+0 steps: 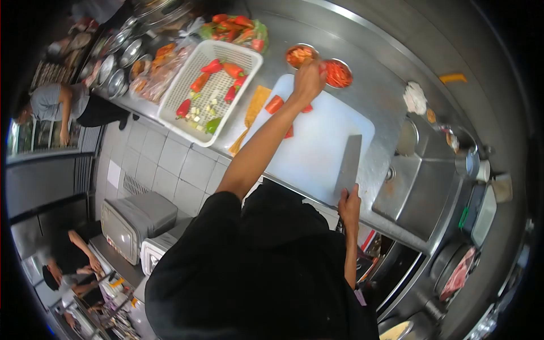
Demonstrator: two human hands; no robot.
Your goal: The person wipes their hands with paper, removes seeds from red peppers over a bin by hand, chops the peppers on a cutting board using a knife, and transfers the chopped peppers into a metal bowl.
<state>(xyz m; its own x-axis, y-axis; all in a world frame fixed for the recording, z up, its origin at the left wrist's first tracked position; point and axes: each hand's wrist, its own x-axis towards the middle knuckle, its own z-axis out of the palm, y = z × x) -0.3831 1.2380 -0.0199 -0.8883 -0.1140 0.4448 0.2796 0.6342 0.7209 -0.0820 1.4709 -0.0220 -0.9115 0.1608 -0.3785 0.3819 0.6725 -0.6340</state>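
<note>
My right hand (349,205) grips the handle of a cleaver (349,161), its broad blade lying along the right side of a white cutting board (317,147). My left hand (309,83) is stretched across the board to the left rim of a metal bowl of red pepper strips (338,74). Its fingers are bent together, and what they hold, if anything, is hidden. A second bowl with orange-red cut pieces (300,55) stands just beyond that hand. Red pepper pieces (275,104) lie on the board, some partly behind my left forearm.
Left of the board are an orange cloth (256,109) and a white perforated basket (164,107) with peppers. More peppers (235,25) lie behind it. A steel sink (411,181) is at right. Two other people (54,105) (79,246) work at far left.
</note>
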